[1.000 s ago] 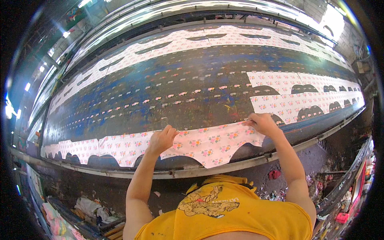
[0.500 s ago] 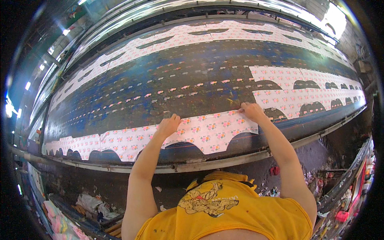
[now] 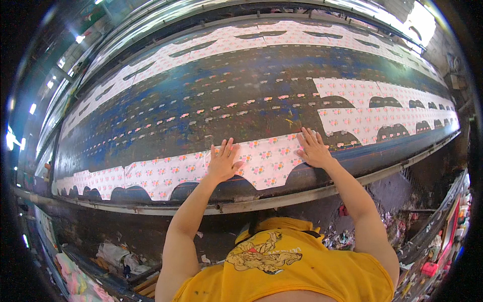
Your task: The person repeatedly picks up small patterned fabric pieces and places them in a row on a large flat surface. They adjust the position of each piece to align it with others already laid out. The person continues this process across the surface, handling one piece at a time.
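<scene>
A cut fabric piece (image 3: pixel 269 161), white to pale pink with small flower bunches, lies along the near edge of a long dark table (image 3: pixel 241 116). Its lower edge has curved cutouts. My left hand (image 3: pixel 223 160) rests flat on its left end, fingers spread. On its right end lies my right hand (image 3: pixel 314 147), also flat with the fingers apart. Just left of it, another flowered piece (image 3: pixel 156 173) lies in line, its edge meeting this one near my left hand. To the right of my right hand lie more flowered pieces (image 3: pixel 347 121) in two rows.
Another row of flowered pieces (image 3: pixel 261 34) runs along the table's far side. Rows of small printed marks (image 3: pixel 201 111) cross the dark surface. A metal rail (image 3: pixel 251 205) edges the near side. Scraps (image 3: pixel 342 239) litter the floor, and a crumpled pastel cloth (image 3: pixel 80 277) lies at lower left.
Both hands have gone from pinching the fabric piece's upper edge to lying flat and spread on it. The piece now lies flat against the table, its right end no longer lifted.
</scene>
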Demonstrator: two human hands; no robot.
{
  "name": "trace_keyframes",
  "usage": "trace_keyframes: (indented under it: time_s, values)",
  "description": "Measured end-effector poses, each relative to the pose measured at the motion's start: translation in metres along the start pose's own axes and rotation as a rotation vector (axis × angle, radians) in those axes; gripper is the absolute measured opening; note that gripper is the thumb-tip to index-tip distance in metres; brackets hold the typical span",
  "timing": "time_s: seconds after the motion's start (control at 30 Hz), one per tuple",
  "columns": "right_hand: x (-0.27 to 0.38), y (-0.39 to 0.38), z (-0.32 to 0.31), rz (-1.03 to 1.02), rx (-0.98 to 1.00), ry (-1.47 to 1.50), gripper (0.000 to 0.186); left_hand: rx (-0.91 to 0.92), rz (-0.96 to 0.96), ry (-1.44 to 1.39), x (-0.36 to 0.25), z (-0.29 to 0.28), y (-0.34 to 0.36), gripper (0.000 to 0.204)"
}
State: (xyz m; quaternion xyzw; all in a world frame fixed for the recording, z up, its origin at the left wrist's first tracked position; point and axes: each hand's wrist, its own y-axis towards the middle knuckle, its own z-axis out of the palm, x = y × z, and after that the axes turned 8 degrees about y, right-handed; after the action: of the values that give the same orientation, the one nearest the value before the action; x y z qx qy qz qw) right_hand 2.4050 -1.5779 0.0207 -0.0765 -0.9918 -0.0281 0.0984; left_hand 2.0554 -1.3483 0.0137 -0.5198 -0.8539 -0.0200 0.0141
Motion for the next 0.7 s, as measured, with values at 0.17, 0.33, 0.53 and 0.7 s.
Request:
trace_keyframes:
  time_s: [0.17,0.33,0.53,0.7]
  values:
    - [-0.001,0.002,-0.007,0.032,0.062,0.066,0.071,0.023,-0.028,-0.002,-0.006,0.003,0.005,0.074]
    - [-0.038,-0.019,-0.024,0.137,0.005,0.165,0.069,-0.043,0.007,-0.075,-0.049,-0.008,0.037,0.074]
    - [-0.137,-0.05,-0.052,0.218,-0.163,0.228,0.058,-0.117,0.1,-0.132,-0.127,-0.015,0.105,0.064]
    - [-0.267,-0.072,-0.077,0.161,-0.277,0.197,0.046,-0.228,0.119,-0.249,-0.21,-0.018,0.194,0.043]
